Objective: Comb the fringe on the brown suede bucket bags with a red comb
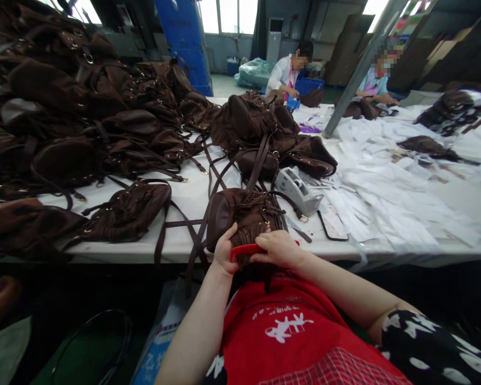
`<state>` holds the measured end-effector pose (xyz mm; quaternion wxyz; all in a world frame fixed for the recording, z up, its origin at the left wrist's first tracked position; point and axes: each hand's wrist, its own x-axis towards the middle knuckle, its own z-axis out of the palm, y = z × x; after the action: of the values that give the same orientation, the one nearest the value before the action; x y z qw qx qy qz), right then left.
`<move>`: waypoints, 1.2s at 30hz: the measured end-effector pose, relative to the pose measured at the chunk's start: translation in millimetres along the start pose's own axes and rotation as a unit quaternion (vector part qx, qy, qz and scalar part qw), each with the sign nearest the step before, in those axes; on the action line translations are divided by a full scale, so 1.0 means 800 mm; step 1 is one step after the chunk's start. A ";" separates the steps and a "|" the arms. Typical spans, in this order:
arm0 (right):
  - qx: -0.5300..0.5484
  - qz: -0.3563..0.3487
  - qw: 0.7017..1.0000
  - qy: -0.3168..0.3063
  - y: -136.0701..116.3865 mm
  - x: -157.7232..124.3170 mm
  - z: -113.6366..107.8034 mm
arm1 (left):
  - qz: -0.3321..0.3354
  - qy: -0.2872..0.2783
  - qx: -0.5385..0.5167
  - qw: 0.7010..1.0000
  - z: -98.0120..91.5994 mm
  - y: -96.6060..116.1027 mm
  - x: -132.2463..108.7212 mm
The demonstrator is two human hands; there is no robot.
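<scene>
A brown fringed suede bag (240,214) lies at the near edge of the white table (184,198), its fringe hanging over the edge toward me. My left hand (224,250) grips the lower edge of the bag's fringe. My right hand (278,248) holds a red comb (244,251) flat against the fringe, just right of the left hand. The bag's long straps trail across the table and down off its edge.
A large heap of similar brown bags (64,107) fills the table's left and back. A grey tape dispenser (299,190) and a dark phone (332,224) lie right of my bag. White paper sheets (404,192) cover the right side. Two people (291,72) work at the far end.
</scene>
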<state>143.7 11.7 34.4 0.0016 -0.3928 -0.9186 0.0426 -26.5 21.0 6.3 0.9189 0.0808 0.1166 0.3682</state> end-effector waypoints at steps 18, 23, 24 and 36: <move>0.259 0.025 0.965 0.018 -0.018 -0.026 0.029 | 0.005 0.203 -0.058 0.977 -0.003 -0.010 0.032; 0.377 -0.001 0.926 -0.020 -0.034 -0.043 0.026 | 0.060 0.244 -0.030 0.967 -0.007 -0.009 0.045; 0.385 -0.035 0.922 -0.024 -0.038 -0.048 0.022 | 0.069 0.242 -0.030 0.967 -0.009 -0.007 0.047; 0.055 0.191 0.976 0.086 0.034 0.022 -0.006 | 0.041 0.172 -0.010 0.984 -0.021 -0.004 0.034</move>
<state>151.4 43.2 36.5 0.0944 -0.5622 -0.8195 0.0588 -9.8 39.0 -14.8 0.8701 0.0112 0.2657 0.4151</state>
